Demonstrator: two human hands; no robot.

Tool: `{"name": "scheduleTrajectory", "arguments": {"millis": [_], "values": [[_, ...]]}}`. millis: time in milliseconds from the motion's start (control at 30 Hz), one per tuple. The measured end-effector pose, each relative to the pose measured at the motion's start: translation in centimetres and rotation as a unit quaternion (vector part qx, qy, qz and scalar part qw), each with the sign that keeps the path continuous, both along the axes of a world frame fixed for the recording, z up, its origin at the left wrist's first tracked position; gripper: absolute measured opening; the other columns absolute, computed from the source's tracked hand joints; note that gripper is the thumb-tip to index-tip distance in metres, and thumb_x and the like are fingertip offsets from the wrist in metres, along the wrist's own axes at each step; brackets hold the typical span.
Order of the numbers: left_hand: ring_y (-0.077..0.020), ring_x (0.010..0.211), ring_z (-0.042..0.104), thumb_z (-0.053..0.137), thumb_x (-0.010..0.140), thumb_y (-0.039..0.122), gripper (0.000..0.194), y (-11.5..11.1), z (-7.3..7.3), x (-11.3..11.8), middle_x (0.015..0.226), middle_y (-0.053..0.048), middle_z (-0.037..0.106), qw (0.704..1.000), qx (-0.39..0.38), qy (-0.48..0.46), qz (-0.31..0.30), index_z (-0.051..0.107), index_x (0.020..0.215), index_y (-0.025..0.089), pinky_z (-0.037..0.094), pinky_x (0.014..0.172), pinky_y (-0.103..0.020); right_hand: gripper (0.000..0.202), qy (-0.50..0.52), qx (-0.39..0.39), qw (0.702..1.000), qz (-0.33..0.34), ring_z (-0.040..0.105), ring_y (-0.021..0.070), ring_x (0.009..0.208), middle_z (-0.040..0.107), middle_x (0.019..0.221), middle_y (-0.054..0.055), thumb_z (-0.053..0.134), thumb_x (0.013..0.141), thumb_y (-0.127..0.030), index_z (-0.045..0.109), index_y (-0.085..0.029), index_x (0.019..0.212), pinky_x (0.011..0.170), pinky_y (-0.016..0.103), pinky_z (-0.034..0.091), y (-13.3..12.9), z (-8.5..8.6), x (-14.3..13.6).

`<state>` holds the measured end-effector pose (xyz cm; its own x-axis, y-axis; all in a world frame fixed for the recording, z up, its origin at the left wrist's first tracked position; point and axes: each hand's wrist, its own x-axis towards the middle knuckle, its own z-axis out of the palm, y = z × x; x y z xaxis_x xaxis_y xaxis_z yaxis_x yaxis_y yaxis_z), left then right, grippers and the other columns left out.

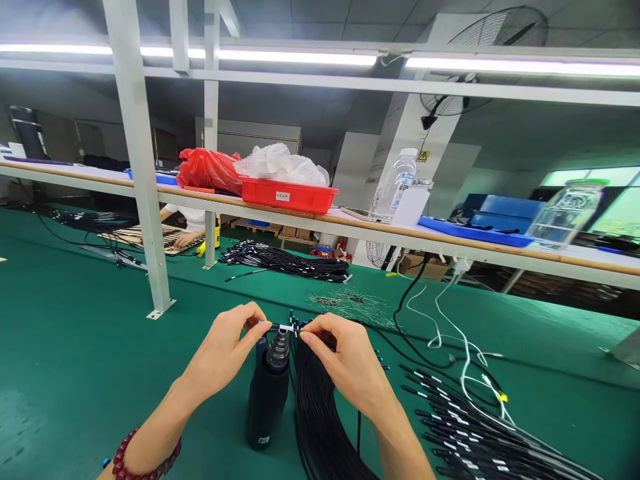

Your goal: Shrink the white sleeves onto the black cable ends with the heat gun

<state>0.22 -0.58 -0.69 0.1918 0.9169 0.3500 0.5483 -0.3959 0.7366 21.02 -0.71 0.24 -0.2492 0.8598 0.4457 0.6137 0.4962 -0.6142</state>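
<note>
A black heat gun (267, 407) stands upright on the green work surface, its ribbed metal nozzle pointing up. Just over the nozzle, a thin black cable with a white sleeve (287, 328) is stretched level between my hands. My left hand (225, 347) pinches the cable's dark left end between thumb and fingertips. On the other side, my right hand (350, 357) pinches it close to the white sleeve. Below my right hand a thick bundle of black cables (320, 417) curves toward me. Some blue-tipped cable ends show behind the nozzle.
More black cables with white labels (460, 427) lie at right, beside white cords (467, 353). Another bundle (285, 260) and thin wire pieces (350, 303) lie farther back. A shelf above holds a red bin (290, 197) and bottles. A metal post (145, 173) stands left; a co-worker's hand (187, 239) shows behind.
</note>
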Motion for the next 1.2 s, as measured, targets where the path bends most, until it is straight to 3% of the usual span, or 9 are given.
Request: {"name": "scheduleTrajectory", "arguments": {"millis": [200, 433, 533, 733, 1200], "values": [[-0.0159, 0.079, 0.050, 0.047, 0.091, 0.037, 0.019, 0.1, -0.2, -0.1, 0.082, 0.002, 0.058, 1.000, 0.017, -0.004, -0.003, 0.055, 0.083, 0.022, 0.037, 0.069, -0.027, 0.010, 0.015, 0.002, 1.000, -0.006, 0.056, 0.0152, 0.065, 0.064, 0.072, -0.001, 0.062, 0.084, -0.018, 0.068, -0.021, 0.077, 0.059, 0.026, 0.038, 0.0, -0.1, -0.2], [-0.0146, 0.062, 0.045, 0.031, 0.096, 0.052, 0.047, -0.1, 0.3, -0.2, 0.064, 0.003, 0.052, 0.999, -0.011, 0.032, -0.001, 0.047, 0.065, 0.021, 0.033, 0.060, -0.027, 0.016, 0.010, 0.013, 1.000, 0.005, 0.056, 0.0156, 0.065, 0.064, 0.072, -0.001, 0.059, 0.085, -0.016, 0.066, -0.021, 0.072, 0.059, 0.026, 0.037, -0.5, 0.6, -0.3], [-0.0141, 0.060, 0.044, 0.030, 0.096, 0.053, 0.048, 0.0, 0.0, -0.2, 0.061, 0.003, 0.050, 0.999, -0.014, 0.041, 0.005, 0.044, 0.062, 0.021, 0.031, 0.060, -0.027, 0.015, 0.006, 0.008, 1.000, 0.009, 0.056, 0.0157, 0.066, 0.064, 0.073, -0.001, 0.057, 0.089, -0.019, 0.067, -0.021, 0.077, 0.060, 0.026, 0.038, -0.5, 0.6, -0.3], [-0.0136, 0.062, 0.038, 0.035, 0.095, 0.051, 0.043, 0.0, 0.0, -0.3, 0.064, 0.004, 0.046, 1.000, -0.008, 0.007, 0.001, 0.041, 0.065, 0.021, 0.029, 0.059, -0.026, 0.026, -0.048, -0.001, 0.999, 0.021, 0.052, 0.0146, 0.066, 0.061, 0.072, -0.001, 0.051, 0.096, -0.025, 0.067, -0.021, 0.076, 0.060, 0.027, 0.035, -0.8, 0.6, -0.3], [-0.0184, 0.082, 0.053, 0.051, 0.089, 0.038, 0.018, 0.2, -0.4, -0.1, 0.084, 0.000, 0.061, 0.999, 0.022, -0.018, 0.017, 0.057, 0.083, 0.022, 0.041, 0.072, -0.029, 0.011, 0.008, 0.004, 1.000, -0.005, 0.053, 0.0158, 0.065, 0.060, 0.070, 0.000, 0.060, 0.084, -0.020, 0.067, -0.021, 0.075, 0.058, 0.026, 0.037, 0.2, 0.0, -0.3]]}}
